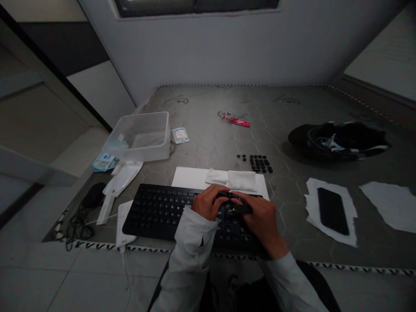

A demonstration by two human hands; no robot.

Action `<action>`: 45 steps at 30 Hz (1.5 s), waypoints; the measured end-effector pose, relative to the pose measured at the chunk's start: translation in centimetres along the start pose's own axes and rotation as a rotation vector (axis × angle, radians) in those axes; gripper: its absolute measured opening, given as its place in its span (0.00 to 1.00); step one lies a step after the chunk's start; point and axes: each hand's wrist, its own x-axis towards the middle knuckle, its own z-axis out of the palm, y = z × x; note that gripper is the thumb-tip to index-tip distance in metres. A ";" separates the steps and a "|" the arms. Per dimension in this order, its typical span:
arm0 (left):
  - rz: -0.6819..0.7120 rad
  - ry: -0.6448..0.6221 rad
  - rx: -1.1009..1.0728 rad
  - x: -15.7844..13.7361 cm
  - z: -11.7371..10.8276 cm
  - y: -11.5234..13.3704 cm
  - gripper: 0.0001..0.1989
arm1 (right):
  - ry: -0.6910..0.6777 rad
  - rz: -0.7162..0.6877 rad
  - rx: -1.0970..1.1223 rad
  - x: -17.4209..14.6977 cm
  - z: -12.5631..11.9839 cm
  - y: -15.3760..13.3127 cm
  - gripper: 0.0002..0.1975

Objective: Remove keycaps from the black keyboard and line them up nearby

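Note:
A black keyboard point(162, 208) lies near the table's front edge, its right part beneath both hands. My left hand point(209, 201) is closed over the keys, thumb and fingers pinched together toward the right hand. My right hand point(261, 216) is closed too, its fingertips meeting those of the left. Between and under the fingers is a dark piece point(241, 209), partly hidden; I cannot make out its kind. Behind the hands, folded white cloths point(242, 180) rest on a white board point(185, 177). Several loose black keycaps point(259, 163) stand in rows beyond the board's right side.
A clear plastic bin point(143, 136), small packet point(180, 135), mouse point(94, 195) and white power strip point(125, 223) are left. A red-handled tool point(235, 120) lies at the back. A black cap point(338, 141) and a phone point(333, 210) on white paper are right.

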 end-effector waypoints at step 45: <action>0.019 -0.032 -0.009 -0.2 0.4 -1.0 0.10 | -0.004 0.014 0.027 0.2 -0.1 -0.2 0.08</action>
